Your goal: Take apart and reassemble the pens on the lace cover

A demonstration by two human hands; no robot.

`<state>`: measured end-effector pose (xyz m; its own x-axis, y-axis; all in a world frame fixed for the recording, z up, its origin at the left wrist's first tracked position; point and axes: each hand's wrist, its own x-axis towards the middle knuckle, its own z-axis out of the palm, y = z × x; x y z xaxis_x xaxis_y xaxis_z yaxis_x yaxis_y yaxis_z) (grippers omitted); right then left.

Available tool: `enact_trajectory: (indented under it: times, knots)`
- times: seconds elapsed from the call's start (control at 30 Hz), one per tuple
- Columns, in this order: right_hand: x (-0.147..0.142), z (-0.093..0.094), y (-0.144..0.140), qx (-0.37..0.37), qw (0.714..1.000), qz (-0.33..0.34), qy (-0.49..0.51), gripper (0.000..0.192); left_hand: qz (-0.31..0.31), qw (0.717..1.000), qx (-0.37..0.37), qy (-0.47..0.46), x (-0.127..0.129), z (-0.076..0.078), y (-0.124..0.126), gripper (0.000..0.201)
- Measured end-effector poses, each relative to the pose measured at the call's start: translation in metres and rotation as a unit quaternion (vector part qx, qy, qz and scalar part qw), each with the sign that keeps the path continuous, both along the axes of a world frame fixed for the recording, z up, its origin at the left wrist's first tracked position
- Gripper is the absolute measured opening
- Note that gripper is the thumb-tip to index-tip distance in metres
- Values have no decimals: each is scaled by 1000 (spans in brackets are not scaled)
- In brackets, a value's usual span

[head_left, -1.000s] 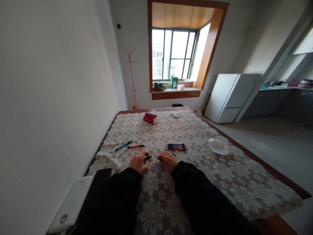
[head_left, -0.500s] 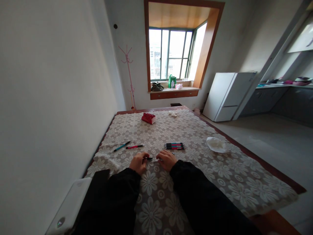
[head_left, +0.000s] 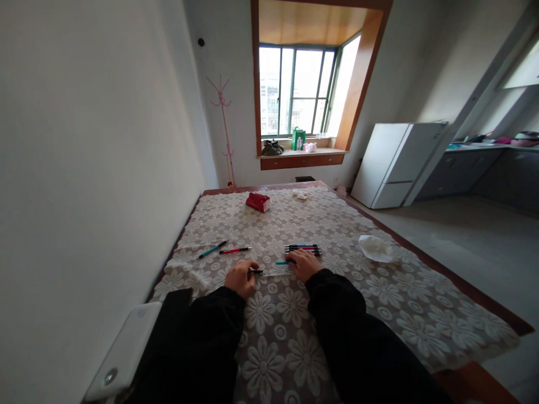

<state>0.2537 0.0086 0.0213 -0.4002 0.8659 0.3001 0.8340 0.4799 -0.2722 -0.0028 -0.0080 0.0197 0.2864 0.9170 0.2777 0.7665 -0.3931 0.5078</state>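
left hand (head_left: 241, 278) fingers pinch a dark pen (head_left: 255, 272) low over the surface (head_left: 379, 292) | right hand (head_left: 306, 264) seemingly grips a teal pen (head_left: 283, 262) beside the pen row (head_left: 301, 248) | light, stiff, slick; hold mid-barrel

A wooden desk (head_left: 458, 289) is covered by a white lace cloth with flower patterns (head_left: 337, 314). On the cloth lie a red box (head_left: 258, 201) at 12 o'clock, a white scrap (head_left: 300, 195) beside it, a crumpled tissue (head_left: 376, 249) at 2 o'clock, a teal pen (head_left: 213, 249) and a red pen (head_left: 234, 251) at 10 o'clock, and a row of pens (head_left: 302, 248) near centre. A white device (head_left: 122, 353) sits at 8 o'clock.
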Motion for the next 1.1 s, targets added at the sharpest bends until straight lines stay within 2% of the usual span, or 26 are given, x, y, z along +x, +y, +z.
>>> enact_trajectory:
  times: [0.2, 0.57, 0.8, 1.1]
  knots:
    - [-6, 5, -5, 45, 997, 70, 9, 19, -25, 1000, -6, 10, 1, 4, -1, 34]
    - [-4, 5, -4, 55, 995, 82, 26, 21, -30, 999, -8, 10, 0, 4, -1, 36]
    - [7, 8, -1, 46, 998, 42, 25, 25, -25, 999, -12, 15, 0, 5, 0, 38]
    - [7, -3, 2, 16, 1000, -15, 7, 24, -9, 1000, -5, -9, 0, 2, 0, 33]
